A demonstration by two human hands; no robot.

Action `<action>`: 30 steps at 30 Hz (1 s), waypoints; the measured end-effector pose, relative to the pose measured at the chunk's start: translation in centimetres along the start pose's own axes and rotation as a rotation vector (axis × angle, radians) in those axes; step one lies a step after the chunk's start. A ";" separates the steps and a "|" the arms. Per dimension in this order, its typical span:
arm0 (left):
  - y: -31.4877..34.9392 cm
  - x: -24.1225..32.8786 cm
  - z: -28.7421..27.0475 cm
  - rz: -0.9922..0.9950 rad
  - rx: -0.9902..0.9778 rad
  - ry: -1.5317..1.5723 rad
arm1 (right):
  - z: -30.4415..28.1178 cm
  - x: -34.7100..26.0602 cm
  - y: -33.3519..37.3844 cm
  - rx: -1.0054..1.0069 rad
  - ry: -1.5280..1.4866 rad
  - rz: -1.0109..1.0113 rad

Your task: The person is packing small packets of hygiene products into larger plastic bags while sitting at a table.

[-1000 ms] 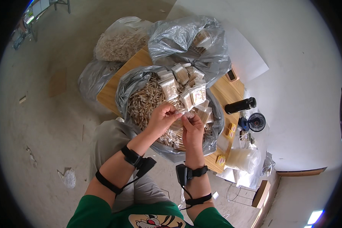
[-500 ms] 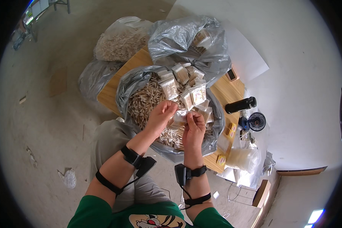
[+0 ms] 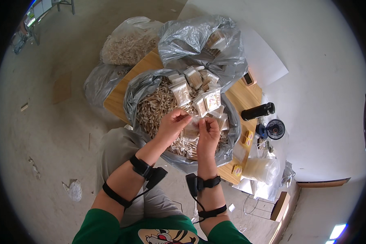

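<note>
Between my two hands is a small clear plastic bag (image 3: 192, 129), held by its upper edge. My left hand (image 3: 171, 125) pinches one side with thumb and fingertips; my right hand (image 3: 208, 136) pinches the other. Whether the bag has anything in it is hard to tell. Both hands are over a large grey plastic bag (image 3: 129, 99), opened wide and full of loose cotton swabs (image 3: 151, 112). On top of the swabs, just beyond my fingers, lie several filled clear packets of swabs (image 3: 180, 93).
A second grey bag (image 3: 183, 38) with packets stands behind, beside a clear sack of swabs (image 3: 128, 46). Along the wooden table's (image 3: 242, 97) right side are a black bottle (image 3: 258, 112), a small fan (image 3: 275, 129), yellow boxes (image 3: 248, 138) and a stack of clear bags (image 3: 261, 170).
My hands have shifted very slightly, with my right hand a little higher and its fingers closer to the small bag's upper edge. The surroundings are the same.
</note>
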State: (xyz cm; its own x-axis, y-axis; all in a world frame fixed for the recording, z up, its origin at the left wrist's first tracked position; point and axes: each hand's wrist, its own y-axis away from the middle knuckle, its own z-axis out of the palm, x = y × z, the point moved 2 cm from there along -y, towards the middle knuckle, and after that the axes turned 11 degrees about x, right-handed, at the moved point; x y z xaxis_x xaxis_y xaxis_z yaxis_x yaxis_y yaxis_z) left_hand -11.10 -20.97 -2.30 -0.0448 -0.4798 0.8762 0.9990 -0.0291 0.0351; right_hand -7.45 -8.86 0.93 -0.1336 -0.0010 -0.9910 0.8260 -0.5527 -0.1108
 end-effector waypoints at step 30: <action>-0.1 2.1 -0.1 0.308 -0.003 -0.620 | -0.6 0.1 -0.9 -0.137 0.122 -0.056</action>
State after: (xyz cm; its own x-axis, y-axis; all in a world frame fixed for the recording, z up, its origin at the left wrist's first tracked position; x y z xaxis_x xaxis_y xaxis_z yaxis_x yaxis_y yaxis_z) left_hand -11.28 -22.03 -0.49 0.2550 0.1237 0.9590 0.9653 0.0253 -0.2600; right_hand -7.92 -7.86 0.94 -0.1211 0.1322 -0.9838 0.8871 -0.4303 -0.1670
